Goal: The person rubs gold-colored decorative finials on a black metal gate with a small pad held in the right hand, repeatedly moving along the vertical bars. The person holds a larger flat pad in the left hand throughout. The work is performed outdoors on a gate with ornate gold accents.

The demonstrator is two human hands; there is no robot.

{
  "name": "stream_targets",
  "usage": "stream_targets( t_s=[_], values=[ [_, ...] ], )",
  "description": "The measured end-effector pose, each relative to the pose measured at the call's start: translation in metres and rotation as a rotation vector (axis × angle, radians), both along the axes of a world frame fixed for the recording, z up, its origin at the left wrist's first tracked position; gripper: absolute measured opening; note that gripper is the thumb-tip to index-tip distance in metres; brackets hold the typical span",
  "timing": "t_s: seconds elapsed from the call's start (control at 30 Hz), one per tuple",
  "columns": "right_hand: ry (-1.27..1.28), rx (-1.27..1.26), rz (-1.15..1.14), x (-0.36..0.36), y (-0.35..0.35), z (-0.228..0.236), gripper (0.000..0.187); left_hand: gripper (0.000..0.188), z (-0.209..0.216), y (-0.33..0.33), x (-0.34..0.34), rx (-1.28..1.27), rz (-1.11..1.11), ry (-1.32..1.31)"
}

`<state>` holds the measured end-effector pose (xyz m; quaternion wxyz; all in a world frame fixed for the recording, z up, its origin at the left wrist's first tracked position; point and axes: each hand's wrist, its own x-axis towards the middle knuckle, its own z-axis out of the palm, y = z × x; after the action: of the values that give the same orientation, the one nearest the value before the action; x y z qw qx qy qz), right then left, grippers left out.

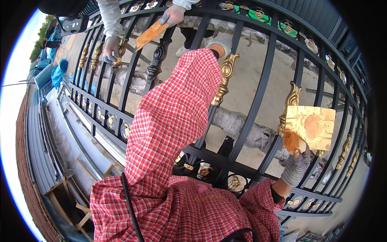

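Observation:
My left arm in a red checked sleeve stretches over the black metal fence panel (264, 80). My left hand (221, 42), in a pale glove, is at a bar above a gold-coloured ornament (225, 76); the sleeve hides its fingers. On the right, my right hand (296, 166), in a grey striped glove, grips a square flat board (318, 127) smeared with gold paint, thumb on its lower edge. Behind the board stands another gold ornament (293, 94). Left of my arm, one bar bears a black ornament (157, 60).
Across the panel, a co-worker's gloved hand (174, 16) holds a gold-smeared strip of board (151, 34). Their other hand (111, 49) is at an ornament. Silvery wrapped supports (258, 135) lie beneath the panel. Stacked metal sheets (40, 141) and blue wrapping (59, 72) are at left.

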<state>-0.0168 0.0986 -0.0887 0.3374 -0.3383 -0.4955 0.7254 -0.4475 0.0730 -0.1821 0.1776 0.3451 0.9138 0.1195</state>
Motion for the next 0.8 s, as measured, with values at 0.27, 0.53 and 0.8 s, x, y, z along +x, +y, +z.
stream_targets(
  t_s=[0.27, 0.53, 0.8],
  values=[
    [-0.009, 0.098, 0.044, 0.008, -0.007, 0.0, 0.045, 0.009, -0.004, -0.118, 0.016, 0.908, 0.278, -0.038],
    [0.029, -0.049, -0.048, -0.008, -0.05, 0.003, 0.041, 0.039, 0.039, -0.184, 0.157, 1.082, 0.28, -0.99],
    [-0.196, -0.012, 0.298, -0.068, -0.127, 0.006, 0.034, 0.087, 0.091, -0.231, 0.259, 0.985, 0.17, -1.487]
  ],
)
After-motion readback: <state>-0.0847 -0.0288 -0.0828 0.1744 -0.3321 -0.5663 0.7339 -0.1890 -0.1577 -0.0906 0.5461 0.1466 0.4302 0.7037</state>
